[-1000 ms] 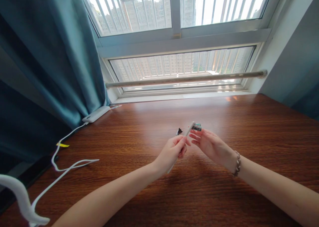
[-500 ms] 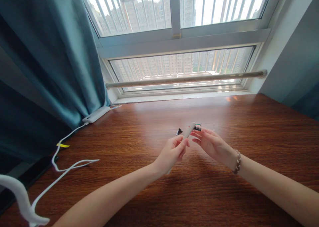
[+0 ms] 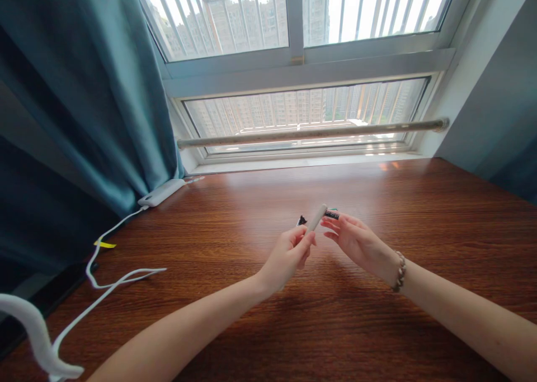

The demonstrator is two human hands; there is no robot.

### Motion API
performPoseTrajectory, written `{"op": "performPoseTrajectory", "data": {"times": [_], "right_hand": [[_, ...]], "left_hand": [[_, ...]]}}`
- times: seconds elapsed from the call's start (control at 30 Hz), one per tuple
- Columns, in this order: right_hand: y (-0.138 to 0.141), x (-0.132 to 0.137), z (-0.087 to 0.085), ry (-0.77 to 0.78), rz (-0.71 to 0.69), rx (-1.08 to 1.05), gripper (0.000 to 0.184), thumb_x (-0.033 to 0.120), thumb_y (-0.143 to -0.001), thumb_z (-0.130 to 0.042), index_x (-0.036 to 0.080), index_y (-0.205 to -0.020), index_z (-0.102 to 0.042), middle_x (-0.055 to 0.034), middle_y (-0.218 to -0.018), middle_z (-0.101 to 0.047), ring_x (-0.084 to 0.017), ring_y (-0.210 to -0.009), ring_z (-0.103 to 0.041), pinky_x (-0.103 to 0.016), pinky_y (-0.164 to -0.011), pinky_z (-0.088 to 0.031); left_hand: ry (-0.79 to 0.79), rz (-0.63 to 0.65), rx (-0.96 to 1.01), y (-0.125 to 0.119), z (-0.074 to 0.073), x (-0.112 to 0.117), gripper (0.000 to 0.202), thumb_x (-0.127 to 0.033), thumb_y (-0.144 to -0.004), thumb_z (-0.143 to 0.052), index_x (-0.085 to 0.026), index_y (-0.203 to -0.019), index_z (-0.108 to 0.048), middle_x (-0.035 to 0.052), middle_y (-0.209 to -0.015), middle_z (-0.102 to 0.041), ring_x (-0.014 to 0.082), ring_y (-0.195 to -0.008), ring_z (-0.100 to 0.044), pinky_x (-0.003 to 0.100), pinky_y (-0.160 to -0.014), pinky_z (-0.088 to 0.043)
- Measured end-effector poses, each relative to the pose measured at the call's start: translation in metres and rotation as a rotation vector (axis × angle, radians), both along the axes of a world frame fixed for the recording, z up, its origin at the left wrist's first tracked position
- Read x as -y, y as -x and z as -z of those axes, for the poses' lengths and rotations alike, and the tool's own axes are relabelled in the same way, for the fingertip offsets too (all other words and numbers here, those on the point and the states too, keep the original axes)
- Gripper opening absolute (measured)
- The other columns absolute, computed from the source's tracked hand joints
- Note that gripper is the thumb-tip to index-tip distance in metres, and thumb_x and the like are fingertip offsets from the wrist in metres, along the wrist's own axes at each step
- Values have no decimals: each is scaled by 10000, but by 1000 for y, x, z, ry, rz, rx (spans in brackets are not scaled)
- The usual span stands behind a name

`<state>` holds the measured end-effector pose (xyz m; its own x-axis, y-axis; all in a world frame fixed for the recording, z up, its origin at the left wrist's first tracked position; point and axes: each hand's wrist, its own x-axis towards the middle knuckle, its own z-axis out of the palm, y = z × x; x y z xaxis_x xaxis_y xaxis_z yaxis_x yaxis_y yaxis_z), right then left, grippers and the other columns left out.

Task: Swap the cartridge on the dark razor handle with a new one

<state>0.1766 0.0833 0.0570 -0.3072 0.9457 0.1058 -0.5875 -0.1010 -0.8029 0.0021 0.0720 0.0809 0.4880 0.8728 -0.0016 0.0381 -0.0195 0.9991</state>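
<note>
My left hand (image 3: 289,254) is closed around a slim, pale grey object (image 3: 316,218), seen nearly edge-on and tilted up to the right. What kind of thing it is does not show. A small black piece (image 3: 301,221) sticks out on its left side, above my knuckles. My right hand (image 3: 356,236), with a beaded bracelet (image 3: 400,272) at the wrist, holds a short black stick-like piece (image 3: 331,215) with pale markings in its fingertips. One end of this piece is against or just behind the pale object's upper end. A thin green bit (image 3: 333,209) shows just above it.
Both hands are above a brown wood-grain table (image 3: 235,326). At left lie a white power strip (image 3: 161,193), a white cable (image 3: 113,285) and a yellow tag (image 3: 106,245). A blue curtain (image 3: 96,91) hangs there. Behind the table, a rail (image 3: 314,133) crosses the window.
The pale object has shifted slightly left and turned a little in my left hand. My right hand stays almost in place with the black piece.
</note>
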Motion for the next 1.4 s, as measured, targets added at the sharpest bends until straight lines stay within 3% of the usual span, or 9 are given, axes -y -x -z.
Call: {"op": "performPoseTrajectory", "data": {"times": [0.23, 0.63, 1.4], "right_hand": [[0, -1, 1, -5, 6, 19, 222, 324, -795, -549, 234, -985, -621, -41, -1037, -594, -159, -998, -500, -303, -850, -387], [1, 1, -2, -49, 2, 55, 223, 329, -787, -557, 237, -979, -621, -41, -1040, -583, -157, -952, -508, -310, -851, -381], [-1, 0, -2, -26, 38, 46, 172, 374, -786, -552, 264, -878, -648, -18, -1007, -610, -156, -981, -514, -316, -842, -396]], "left_hand": [[39, 6, 17, 0, -1, 1, 287, -430, -829, -401, -158, -745, -429, -77, -459, -289, 46, -400, -244, 176, -389, -204], [-30, 59, -45, -3, -2, 6, 283, -415, -823, -421, -148, -734, -451, -63, -486, -323, 50, -427, -283, 182, -404, -224], [-14, -36, -37, -2, 1, 3, 317, -458, -805, -424, -152, -724, -443, -64, -480, -323, 51, -418, -283, 182, -401, -224]]}}
